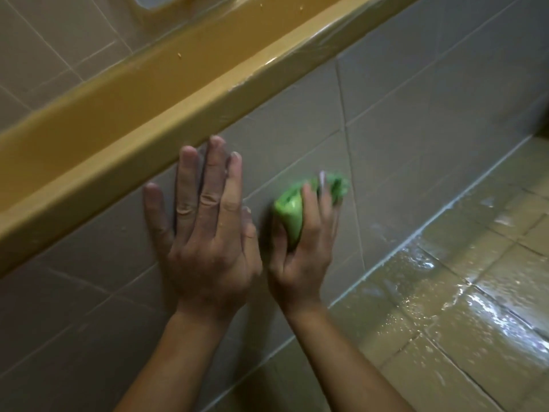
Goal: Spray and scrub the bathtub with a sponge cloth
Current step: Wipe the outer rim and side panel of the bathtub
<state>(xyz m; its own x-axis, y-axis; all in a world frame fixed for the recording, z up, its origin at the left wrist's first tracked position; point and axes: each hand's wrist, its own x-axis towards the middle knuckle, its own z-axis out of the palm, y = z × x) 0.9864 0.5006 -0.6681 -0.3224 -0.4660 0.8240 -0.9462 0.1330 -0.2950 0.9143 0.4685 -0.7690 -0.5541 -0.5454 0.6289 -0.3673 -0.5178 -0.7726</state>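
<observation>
1. 2 bare hands in view, both up against the pale grey-beige tiled panel (416, 114) that forms the tub's outer side, just under the rim.
2. 1 mustard-yellow glossy bathtub (148, 93): its broad rim runs diagonally from lower left to upper right, w/ a few small specks on it and a wet sheen toward the right end.
3. The left hand (208, 233) lies flat, palm on the panel. All 4 fingers are straight and slightly fanned, thumb out to the side, and the fingertips nearly reach the rim's underside. It holds nothing.
4. The right hand (303, 248) is just beside the left, nearly touching at the thumb side. Its fingers and thumb are curled round 1 crumpled bright-green sponge cloth (289, 212), which is pressed against the panel. The fingertips and the far end of the cloth are blurred.
5. So the cloth is on the tub's outer tiled side, below the rim and right of the flat hand, not inside the tub.
6. Lower right: yellowish-brown tiled floor (475, 292), wet, w/ bright streaks and foamy patches along the join w/ the panel.
7. Upper left, beyond the tub: more pale wall tiles (59, 40).
</observation>
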